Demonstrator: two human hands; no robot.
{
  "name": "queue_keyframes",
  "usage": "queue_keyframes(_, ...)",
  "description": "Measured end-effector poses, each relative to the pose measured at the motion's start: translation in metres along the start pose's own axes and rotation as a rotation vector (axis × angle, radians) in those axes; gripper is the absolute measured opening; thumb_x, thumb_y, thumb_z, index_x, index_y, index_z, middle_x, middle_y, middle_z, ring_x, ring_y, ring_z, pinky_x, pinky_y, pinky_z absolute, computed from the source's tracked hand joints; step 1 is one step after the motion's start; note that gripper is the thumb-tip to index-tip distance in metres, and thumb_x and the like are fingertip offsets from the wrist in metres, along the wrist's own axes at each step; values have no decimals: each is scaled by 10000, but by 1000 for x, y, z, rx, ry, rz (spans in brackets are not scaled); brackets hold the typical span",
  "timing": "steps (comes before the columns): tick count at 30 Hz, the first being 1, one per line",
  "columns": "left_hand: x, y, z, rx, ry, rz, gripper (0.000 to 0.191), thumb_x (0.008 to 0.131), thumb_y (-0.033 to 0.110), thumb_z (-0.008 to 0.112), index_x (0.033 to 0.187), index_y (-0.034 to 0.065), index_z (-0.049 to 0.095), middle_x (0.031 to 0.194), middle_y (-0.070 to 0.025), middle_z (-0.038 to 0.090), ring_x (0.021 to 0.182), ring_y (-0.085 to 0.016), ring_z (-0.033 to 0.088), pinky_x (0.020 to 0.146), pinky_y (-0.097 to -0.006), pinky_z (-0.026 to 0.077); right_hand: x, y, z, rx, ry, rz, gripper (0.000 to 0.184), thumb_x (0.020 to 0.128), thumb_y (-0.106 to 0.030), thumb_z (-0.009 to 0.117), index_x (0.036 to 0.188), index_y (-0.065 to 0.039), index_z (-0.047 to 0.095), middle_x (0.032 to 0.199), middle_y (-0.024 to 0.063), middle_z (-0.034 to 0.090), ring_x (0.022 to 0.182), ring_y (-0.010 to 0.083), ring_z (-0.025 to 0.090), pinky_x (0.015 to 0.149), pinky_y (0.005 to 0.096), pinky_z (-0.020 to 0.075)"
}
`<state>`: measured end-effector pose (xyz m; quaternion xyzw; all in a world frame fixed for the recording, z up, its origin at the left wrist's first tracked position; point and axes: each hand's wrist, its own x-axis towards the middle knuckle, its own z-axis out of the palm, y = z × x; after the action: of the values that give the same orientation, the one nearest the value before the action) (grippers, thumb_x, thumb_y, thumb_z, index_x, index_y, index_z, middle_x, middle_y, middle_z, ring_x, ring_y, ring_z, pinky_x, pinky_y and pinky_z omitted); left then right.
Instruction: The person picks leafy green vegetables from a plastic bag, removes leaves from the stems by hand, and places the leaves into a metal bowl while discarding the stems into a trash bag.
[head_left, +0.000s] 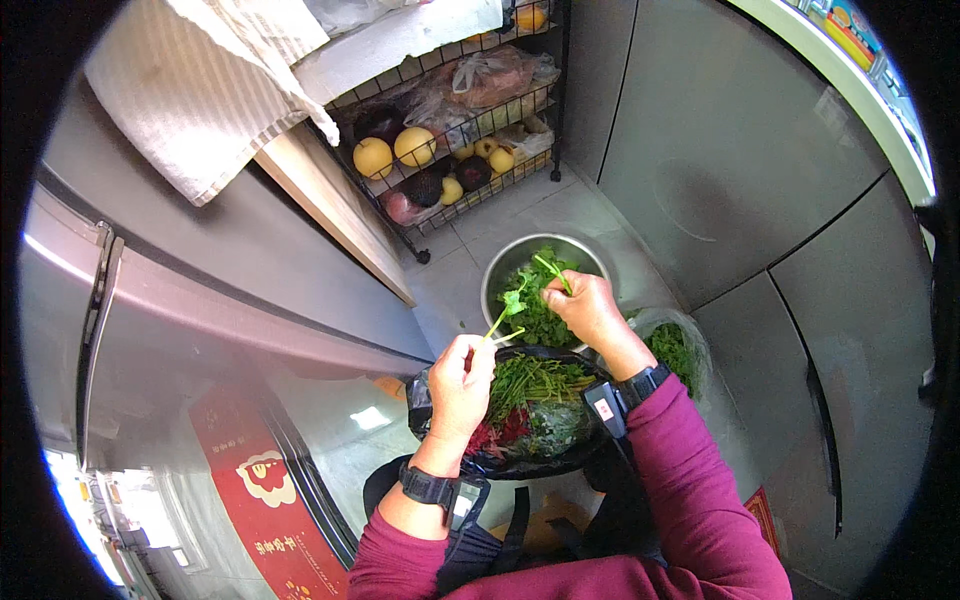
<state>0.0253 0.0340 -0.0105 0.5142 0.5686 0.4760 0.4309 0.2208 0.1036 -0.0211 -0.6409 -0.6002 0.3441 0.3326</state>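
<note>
My left hand (466, 382) holds a thin green stem with a leaf at its upper end, above the near left rim of a steel bowl (491, 259). My right hand (589, 304) pinches short green stems over the bowl's right side. Leafy greens (536, 315) fill the bowl. Nearer to me stands a bin lined with a black plastic bag (517, 471), holding green stems (536, 379), reddish scraps (499, 435) and a clear plastic bag (559, 427). At the bowl's right, partly behind my right forearm, a clear bag holds more greens (671, 349).
A black wire rack (450, 217) with fruit and bagged produce stands beyond the bowl. Grey cabinet doors (720, 150) rise on the right. A shiny refrigerator door (180, 322) is close on the left. A striped cloth (195, 97) hangs at the upper left.
</note>
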Motion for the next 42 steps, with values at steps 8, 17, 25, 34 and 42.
queue_keyframes(8,0,-1,1,-8,-4,-55,121,899,128,595,823,34,582,631,43,529,566,-32,468,518,-205,403,8,10,3,108,57,90,254,795,-263,679,896,-33,640,756,133,649,648,234,603,635,356,480)
queue_keyframes(17,2,-8,2,145,-26,-14,148,924,169,562,866,39,604,711,19,562,602,-43,499,556,-196,432,-4,-25,-10,669,-416,280,417,842,-435,640,960,-35,629,834,-3,636,467,36,376,429,189,307)
queue_keyframes(25,-2,-6,5,192,-29,50,124,900,146,588,844,35,598,688,8,561,586,-54,499,551,-211,430,-12,-35,-9,665,-438,223,198,785,-213,672,903,-62,624,730,-14,602,494,31,419,448,186,337)
queue_keyframes(34,0,-6,5,136,7,36,123,888,133,601,835,22,592,674,-4,558,582,-66,494,543,-228,428,-12,-36,-15,620,-509,188,156,788,-181,679,854,-65,598,681,-37,536,500,42,422,462,188,352)
queue_keyframes(42,0,-5,5,119,27,44,109,871,101,619,811,17,583,659,-10,559,576,-69,490,539,-238,426,-11,-30,-8,494,-469,100,124,815,-183,658,835,-73,605,660,-46,527,509,34,441,451,197,382)
